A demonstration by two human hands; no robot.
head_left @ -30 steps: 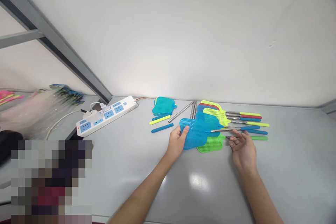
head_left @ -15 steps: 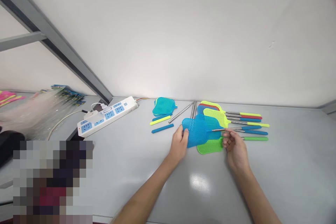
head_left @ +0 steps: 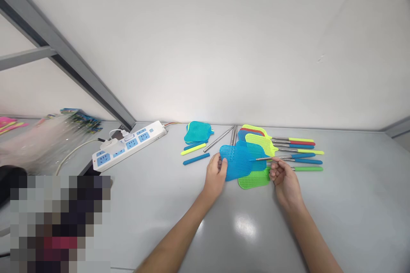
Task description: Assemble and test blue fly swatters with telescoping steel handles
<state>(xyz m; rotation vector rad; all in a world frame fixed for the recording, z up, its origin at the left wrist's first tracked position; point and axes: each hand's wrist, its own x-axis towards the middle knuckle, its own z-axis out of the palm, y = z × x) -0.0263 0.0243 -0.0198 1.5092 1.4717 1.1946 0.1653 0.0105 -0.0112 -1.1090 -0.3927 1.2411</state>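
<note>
The blue swatter (head_left: 235,166) is held over the middle of the grey table (head_left: 352,187). Compared with one second ago, the right hand (head_left: 286,181) has moved left along its metal rod (head_left: 264,159), closer to the mesh. This hand pinches the rod narrowly, other fingers curled; the left hand (head_left: 216,175) grips the mesh's left edge. Behind the blue swatter, the green swatter (head_left: 253,181) is partly hidden. Farther left lie stacked mesh heads (head_left: 197,132), then a power strip (head_left: 131,147).
</note>
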